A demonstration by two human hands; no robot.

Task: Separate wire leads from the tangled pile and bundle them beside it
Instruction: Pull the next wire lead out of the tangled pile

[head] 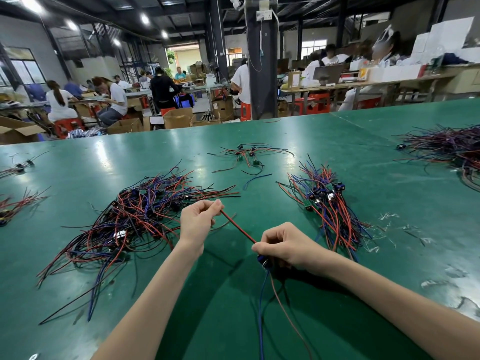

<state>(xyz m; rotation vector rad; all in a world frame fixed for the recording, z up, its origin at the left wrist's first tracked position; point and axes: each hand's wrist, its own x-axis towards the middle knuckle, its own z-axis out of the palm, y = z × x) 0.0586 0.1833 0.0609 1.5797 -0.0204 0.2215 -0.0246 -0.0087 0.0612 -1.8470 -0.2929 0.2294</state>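
Head view: my left hand (198, 219) pinches the free tip of a red lead (239, 228) between thumb and curled fingers. My right hand (283, 246) is clenched round the other end at its blue connector (262, 261), so the wire runs taut between them above the green table (233, 328). I judge the stretch is meant to straighten it before it joins the sorted bundle (330, 206), which lies just right of my right hand. The tangled pile (135, 219) sprawls on the left, its nearest strands close to my left wrist. Bare green lies between pile and bundle and toward me, where loose tails hang from my right fist. The far edge is well away.
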